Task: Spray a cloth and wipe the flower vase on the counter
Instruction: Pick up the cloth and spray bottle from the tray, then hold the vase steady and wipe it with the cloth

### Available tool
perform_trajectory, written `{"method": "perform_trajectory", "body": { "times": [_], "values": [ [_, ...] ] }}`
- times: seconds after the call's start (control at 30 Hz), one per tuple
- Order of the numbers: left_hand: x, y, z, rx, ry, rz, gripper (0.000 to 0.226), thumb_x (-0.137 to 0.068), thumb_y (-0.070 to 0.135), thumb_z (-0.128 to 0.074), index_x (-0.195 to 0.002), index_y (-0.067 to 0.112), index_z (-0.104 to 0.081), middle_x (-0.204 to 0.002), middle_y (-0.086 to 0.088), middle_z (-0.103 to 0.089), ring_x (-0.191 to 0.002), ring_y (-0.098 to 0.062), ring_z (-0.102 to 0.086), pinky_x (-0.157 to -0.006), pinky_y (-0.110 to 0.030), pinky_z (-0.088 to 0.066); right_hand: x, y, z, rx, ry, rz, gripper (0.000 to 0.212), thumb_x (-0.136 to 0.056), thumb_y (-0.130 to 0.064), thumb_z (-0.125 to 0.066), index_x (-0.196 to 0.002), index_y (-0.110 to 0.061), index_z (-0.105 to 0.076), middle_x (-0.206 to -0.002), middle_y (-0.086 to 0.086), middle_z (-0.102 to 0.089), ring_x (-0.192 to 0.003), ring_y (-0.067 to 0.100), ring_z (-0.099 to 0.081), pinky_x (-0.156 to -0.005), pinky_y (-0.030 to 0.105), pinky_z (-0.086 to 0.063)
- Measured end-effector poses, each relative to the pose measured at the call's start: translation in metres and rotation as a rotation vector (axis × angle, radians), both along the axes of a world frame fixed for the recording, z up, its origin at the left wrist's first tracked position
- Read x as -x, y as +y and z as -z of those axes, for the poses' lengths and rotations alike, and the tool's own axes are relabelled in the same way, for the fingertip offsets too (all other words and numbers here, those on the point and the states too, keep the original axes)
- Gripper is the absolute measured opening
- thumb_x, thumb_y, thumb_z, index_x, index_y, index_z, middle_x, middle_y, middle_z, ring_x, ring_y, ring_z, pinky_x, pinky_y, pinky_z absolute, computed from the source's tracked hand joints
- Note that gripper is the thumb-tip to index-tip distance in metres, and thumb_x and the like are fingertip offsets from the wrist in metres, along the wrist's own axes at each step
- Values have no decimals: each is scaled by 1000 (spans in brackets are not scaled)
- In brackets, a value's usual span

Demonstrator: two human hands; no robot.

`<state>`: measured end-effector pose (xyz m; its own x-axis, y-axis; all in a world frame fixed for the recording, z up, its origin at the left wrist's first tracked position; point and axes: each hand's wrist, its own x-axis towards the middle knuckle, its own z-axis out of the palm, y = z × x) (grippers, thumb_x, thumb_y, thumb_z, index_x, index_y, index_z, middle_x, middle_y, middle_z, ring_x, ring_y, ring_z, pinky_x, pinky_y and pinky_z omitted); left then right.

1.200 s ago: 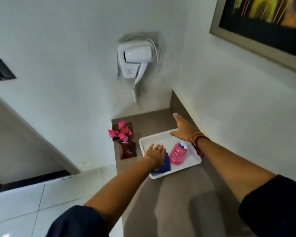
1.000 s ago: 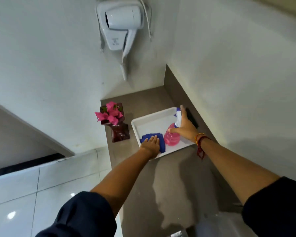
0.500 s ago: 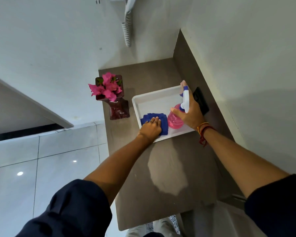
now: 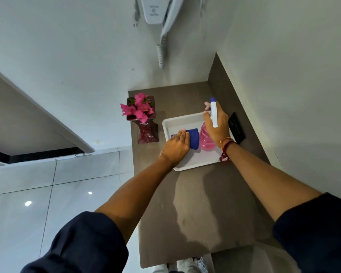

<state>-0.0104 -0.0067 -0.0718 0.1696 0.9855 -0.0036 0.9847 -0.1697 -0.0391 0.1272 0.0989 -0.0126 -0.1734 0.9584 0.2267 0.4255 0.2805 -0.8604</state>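
A dark red vase [image 4: 147, 133] with pink flowers [image 4: 139, 108] stands on the brown counter [image 4: 201, 205], left of a white tray [image 4: 197, 161]. In the tray lies a blue cloth [image 4: 194, 140], its edge curled up under my left hand [image 4: 175, 147], which grips it. My right hand [image 4: 218, 125] is wrapped around the neck of a pink spray bottle [image 4: 205, 139] with a white and blue head, held upright just above the tray's right side.
A flat black object [image 4: 236, 128] lies right of the tray against the wall. A white wall-mounted hair dryer [image 4: 161, 16] hangs above the counter's far end. Glossy floor tiles [image 4: 57, 194] lie beyond the counter's left edge.
My right hand went from the tray's far edge to the spray bottle, stood it up and lifted it. My left hand stayed on the blue cloth and now curls it up.
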Motion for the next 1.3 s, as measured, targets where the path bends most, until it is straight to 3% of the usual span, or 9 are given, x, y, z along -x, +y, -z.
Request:
{"method": "perform_trajectory", "body": {
  "times": [0.1,0.3,0.5,0.67,0.8,0.93,1.0,1.13,1.3],
  "values": [
    [16,-16,-31,-60,-52,-73,58,-99,12,-59,-147,-9,-36,-149,-30,-46,-135,-42,-50,-109,-47,-47,16,-15,-39,-43,36,-38,16,-92,-10,-59,-103,1,-64,-97,16,-71,-88,26,-70,-81,35,-62],
    [64,-85,-62,-35,-96,-292,44,-104,13,-48,-145,1,-39,-148,-20,-48,-128,-34,-57,-95,-42,-57,72,-95,-68,-14,-41,-44,19,-90,-14,-60,-88,2,-68,-80,20,-70,-74,33,-69,-62,43,-58],
    [100,-142,-59,105,-51,-483,28,-100,5,-48,-128,4,-50,-123,-13,-60,-104,-30,-68,-78,-39,-58,109,-181,-16,327,-206,-104,19,-85,-16,-57,-90,0,-67,-87,21,-68,-80,39,-66,-64,42,-54],
    [106,-157,-56,140,-49,-501,25,-99,9,-55,-124,5,-53,-118,-13,-63,-97,-27,-71,-75,-34,-59,130,-198,-9,330,-344,-116,5,-79,-13,-56,-78,-10,-59,-66,0,-48,-63,20,-49,-51,29,-41],
    [107,-157,-54,136,-70,-512,29,-97,9,-58,-125,5,-53,-120,-13,-63,-99,-27,-70,-77,-34,-59,136,-190,-9,350,-341,-66,23,-80,-12,-58,-63,-18,-44,-58,-7,-36,-49,9,-41,-41,21,-31],
    [109,-152,-55,139,-47,-498,30,-98,9,-55,-128,6,-50,-124,-13,-62,-104,-26,-69,-81,-34,-59,130,-176,-14,349,-309,-60,9,-84,-15,-57,-83,-7,-60,-80,11,-59,-75,31,-62,-61,38,-53],
    [107,-144,-55,117,-47,-480,32,-99,9,-54,-131,4,-49,-126,-14,-61,-105,-27,-69,-84,-35,-60,123,-162,-21,234,-283,-38,18,-88,-17,-57,-94,-3,-65,-89,19,-67,-81,36,-65,-63,37,-53],
    [97,-125,-54,39,-7,-416,39,-99,5,-53,-137,-2,-48,-131,-21,-60,-111,-34,-68,-87,-41,-62,96,-120,-52,87,-92,36,15,-89,-18,-58,-86,-6,-68,-78,16,-70,-73,32,-68,-56,37,-55],
    [80,-103,-51,-1,6,-321,49,-96,7,-61,-141,-3,-45,-141,-26,-55,-124,-39,-61,-95,-46,-59,52,-65,-63,157,151,-35,22,-96,-22,-59,-115,-12,-64,-101,3,-69,-97,18,-68,-86,32,-59]
  ]
}}
